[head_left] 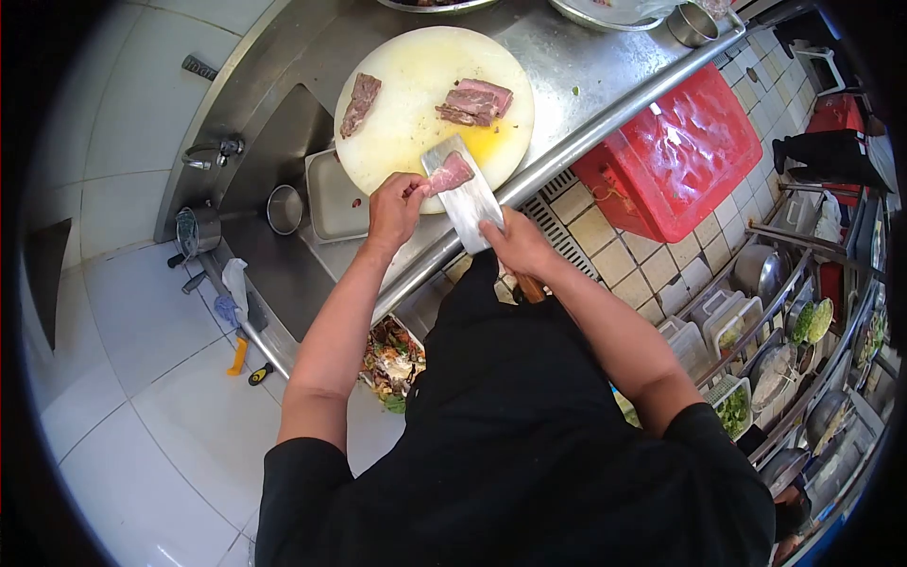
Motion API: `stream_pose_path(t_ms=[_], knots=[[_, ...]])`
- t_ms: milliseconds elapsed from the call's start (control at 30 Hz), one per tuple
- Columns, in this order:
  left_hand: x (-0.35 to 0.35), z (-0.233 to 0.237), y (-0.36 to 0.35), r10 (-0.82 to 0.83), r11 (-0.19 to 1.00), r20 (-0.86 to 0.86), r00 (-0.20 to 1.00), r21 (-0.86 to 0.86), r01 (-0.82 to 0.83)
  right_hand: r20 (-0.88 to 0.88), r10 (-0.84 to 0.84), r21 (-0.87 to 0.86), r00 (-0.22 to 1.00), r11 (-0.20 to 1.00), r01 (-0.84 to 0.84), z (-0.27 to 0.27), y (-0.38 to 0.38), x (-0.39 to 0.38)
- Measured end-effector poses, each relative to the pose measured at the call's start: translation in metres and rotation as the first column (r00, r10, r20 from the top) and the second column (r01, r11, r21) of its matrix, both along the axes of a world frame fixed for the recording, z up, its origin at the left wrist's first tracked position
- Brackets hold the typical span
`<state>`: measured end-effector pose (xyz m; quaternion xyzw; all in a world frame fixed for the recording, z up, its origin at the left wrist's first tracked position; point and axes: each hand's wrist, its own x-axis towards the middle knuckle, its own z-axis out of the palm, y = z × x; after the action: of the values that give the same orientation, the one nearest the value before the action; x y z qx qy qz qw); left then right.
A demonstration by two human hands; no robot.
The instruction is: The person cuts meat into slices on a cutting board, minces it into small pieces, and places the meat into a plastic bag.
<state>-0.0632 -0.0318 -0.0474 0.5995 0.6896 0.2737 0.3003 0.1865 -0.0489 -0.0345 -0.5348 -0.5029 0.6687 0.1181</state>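
Head view: right grip (515, 244) is wrapped tight round the cleaver (465, 197) where handle meets blade, choked up for control I'd say. The wooden handle end pokes out under my wrist. The blade's broad side faces up at me, over the near edge of the round cutting board (406, 104), so it works as a carrier.

The meat slice (450, 175) lies on that flat, toward the blade's far end. Left grip (395, 210) pinches the slice's left end between thumb and fingertips, and the rest of it rests on steel. So the slice touches the left grip and sits just beyond the right one.

The board sits on the steel surface (586, 85) beside the sink (283, 161). A meat chunk (475, 101) and a meat strip (360, 102) lie well apart on its far half, away from the blade. A scrap bin (389, 359) is under the surface edge and a red crate (675, 156) stands on the floor to the right.
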Motion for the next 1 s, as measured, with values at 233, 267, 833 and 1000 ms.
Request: stream_pose_path(t_ms=[233, 267, 833, 1000], knots=[[-0.001, 0.000, -0.002, -0.004, 1.000, 0.040, 0.999, 0.004, 0.004, 0.152, 0.101, 0.144, 0.983, 0.982, -0.124, -0.009, -0.003, 0.000], [0.000, 0.001, -0.003, -0.011, 1.000, 0.050, 0.999, 0.008, 0.010, 0.153, 0.095, 0.146, 0.984, 0.982, -0.118, -0.009, 0.001, -0.003], [0.010, 0.015, 0.027, -0.215, 0.970, -0.147, 0.965, 0.084, 0.229, 0.391, -0.068, 0.313, 0.918, 0.947, -0.064, 0.076, 0.029, 0.084], [0.016, 0.029, 0.048, -0.430, 0.903, -0.217, 0.876, -0.108, 0.416, 0.332, -0.097, 0.364, 0.938, 0.931, -0.032, 0.057, 0.026, 0.094]])
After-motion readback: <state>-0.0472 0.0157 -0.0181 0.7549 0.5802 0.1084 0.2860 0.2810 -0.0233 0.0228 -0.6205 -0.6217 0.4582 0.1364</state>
